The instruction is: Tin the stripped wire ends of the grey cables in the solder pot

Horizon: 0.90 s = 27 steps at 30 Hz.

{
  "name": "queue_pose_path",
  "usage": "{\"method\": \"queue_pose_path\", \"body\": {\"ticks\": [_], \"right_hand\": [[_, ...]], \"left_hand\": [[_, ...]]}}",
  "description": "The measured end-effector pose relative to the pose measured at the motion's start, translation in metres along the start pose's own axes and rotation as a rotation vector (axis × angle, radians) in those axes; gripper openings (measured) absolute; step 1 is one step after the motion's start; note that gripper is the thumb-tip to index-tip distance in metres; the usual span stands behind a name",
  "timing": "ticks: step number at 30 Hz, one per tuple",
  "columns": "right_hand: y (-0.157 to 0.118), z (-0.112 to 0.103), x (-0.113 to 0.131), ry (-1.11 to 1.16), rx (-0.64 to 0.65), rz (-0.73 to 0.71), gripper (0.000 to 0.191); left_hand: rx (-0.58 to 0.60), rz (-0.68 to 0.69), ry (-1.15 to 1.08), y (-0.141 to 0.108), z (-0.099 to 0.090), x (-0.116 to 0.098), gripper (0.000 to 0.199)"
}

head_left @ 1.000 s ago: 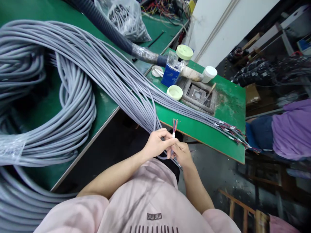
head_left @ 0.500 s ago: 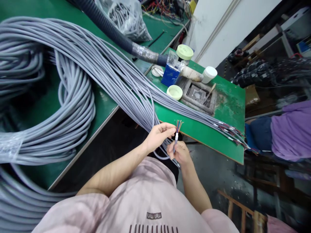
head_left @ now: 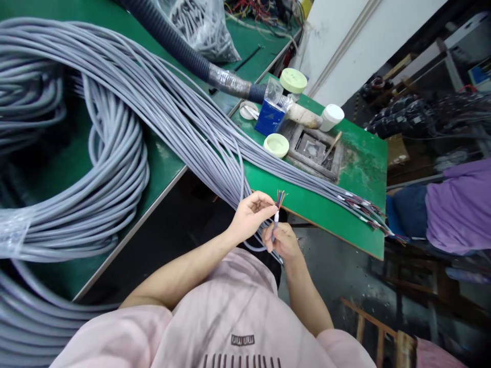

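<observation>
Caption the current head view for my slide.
Right hand grips a grey cable end; left hand is at its fanned coloured wires, beside the green bench.

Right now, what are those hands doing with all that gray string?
It is gray cable. The right hand grips one cable just below its white band, and the left hand has its fingertips by the colored wires fanning out of its end. More gray cables run across the green tables, their stripped ends near the far edge. A big coil lies at the left.
</observation>
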State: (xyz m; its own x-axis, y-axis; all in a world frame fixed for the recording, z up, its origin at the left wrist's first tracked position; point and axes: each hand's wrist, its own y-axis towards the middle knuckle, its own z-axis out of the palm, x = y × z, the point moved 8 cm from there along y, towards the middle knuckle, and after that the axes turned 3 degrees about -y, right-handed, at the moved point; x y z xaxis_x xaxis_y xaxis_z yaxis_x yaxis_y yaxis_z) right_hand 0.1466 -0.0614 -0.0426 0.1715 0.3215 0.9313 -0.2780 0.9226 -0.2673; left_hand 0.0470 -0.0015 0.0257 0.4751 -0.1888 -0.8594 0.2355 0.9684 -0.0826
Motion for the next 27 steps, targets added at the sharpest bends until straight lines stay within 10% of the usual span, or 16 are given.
{"method": "queue_pose_path", "body": {"ticks": [27], "right_hand": [[-0.002, 0.009, 0.024, -0.257, 0.08, -0.026, 0.043]], "left_hand": [[0.046, -0.201, -0.023, 0.008, -0.008, -0.004, 0.027]]}}
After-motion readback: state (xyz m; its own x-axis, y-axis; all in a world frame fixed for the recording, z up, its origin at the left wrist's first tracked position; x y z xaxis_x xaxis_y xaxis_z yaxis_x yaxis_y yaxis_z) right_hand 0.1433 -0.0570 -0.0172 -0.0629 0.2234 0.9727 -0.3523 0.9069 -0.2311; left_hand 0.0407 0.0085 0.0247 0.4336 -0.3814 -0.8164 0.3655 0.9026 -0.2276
